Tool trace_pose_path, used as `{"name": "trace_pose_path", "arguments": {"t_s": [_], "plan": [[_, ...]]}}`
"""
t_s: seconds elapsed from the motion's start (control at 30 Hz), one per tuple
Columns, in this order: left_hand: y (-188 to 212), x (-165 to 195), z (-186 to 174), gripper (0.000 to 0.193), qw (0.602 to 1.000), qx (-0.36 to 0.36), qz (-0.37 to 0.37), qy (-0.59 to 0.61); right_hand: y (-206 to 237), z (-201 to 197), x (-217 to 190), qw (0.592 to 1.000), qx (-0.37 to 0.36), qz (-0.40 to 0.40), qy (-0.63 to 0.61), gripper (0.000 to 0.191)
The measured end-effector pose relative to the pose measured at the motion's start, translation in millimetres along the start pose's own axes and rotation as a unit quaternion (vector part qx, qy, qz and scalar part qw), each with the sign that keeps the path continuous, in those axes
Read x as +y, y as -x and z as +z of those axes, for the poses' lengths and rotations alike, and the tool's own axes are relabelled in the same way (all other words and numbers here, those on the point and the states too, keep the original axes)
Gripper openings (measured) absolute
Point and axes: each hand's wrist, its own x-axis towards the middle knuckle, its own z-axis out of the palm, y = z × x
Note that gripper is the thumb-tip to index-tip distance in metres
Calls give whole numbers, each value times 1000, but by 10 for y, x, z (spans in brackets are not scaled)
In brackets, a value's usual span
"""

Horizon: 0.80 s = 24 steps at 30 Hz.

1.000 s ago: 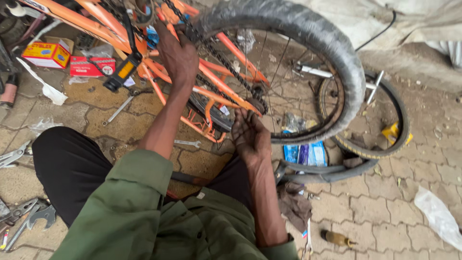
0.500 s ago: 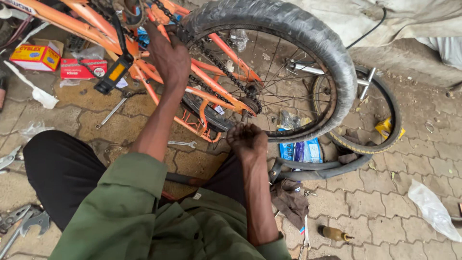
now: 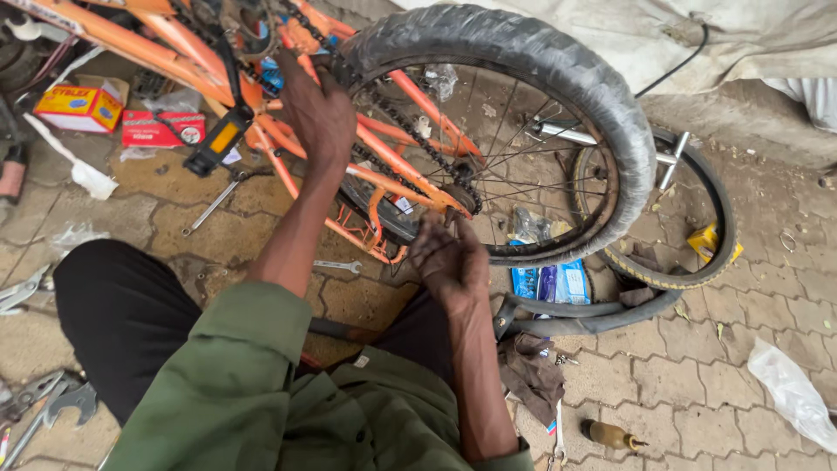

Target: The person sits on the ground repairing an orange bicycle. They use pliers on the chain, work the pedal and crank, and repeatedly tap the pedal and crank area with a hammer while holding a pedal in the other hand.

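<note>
The orange bicycle frame (image 3: 157,52) lies inverted on the paved floor (image 3: 715,366), putting its knobbly black rear wheel (image 3: 558,70) at 12 o'clock, within reach. The left hand (image 3: 318,109), at 11 o'clock, grips the chain stay (image 3: 384,161), apparently to steady it. The right hand (image 3: 449,262), at centre, is curled around the axle end by the chain (image 3: 410,139); a small spanner (image 3: 338,266) lies at 9 o'clock.

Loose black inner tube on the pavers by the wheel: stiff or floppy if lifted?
Probably floppy: the inner tube lies flat and curved on the pavers, seemingly deflated. Likely light for its size. Its rubber should grip rather than slip, and it seems unlikely to roll.
</note>
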Motion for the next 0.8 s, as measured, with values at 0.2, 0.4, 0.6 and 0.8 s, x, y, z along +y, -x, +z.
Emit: {"name": "trace_pose_path", "arguments": {"t_s": [0.2, 0.4, 0.6, 0.8], "plan": [[6, -3, 2, 46, 1000, -17, -18, -7, -69, -4, 1, 997, -49, -62, 10, 10], [-3, -88, 36, 54, 999, -8, -11, -40, -53, -136, -74, 1000, -2, -25, 12, 53], [6, -120, 62, 51, 999, -7, -3, -37, 11, -79, -185, 999, 30, -18, 16, 63], [4, -21, 8, 53, 999, -2, 28, -45, 71, 162, 294, 916, 142, -317, 201, 37]]}}
